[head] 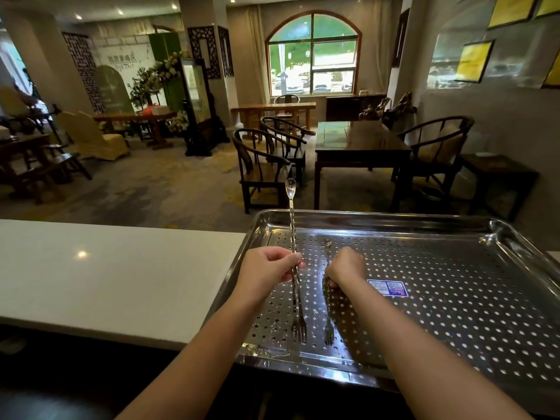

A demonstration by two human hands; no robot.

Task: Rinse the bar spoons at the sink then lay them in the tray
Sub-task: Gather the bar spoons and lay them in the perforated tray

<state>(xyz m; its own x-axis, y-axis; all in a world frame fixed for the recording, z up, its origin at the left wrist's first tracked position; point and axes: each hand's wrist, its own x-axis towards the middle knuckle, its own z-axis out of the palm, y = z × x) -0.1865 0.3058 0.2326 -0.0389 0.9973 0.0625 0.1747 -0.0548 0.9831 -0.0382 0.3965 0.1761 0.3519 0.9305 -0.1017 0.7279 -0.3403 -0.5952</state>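
Both over the tray [375, 218], left hand [266, 268] and right hand [347, 266] each pinch a light, stiff, likely slippery spoon [292, 225] mid-stem.

Tray [378, 218] was shiny silver steel, floor patterned with regular rows of round holes; sticker [388, 287] on it was blue and white with red patch; bar spoons [291, 225] were silver with twisted spiral stems; tabletop [106, 268] was plain glossy white; chairs [260, 165] and table [357, 140] beyond were dark brown wood; carpet [157, 183] was mottled grey with yellow patches.
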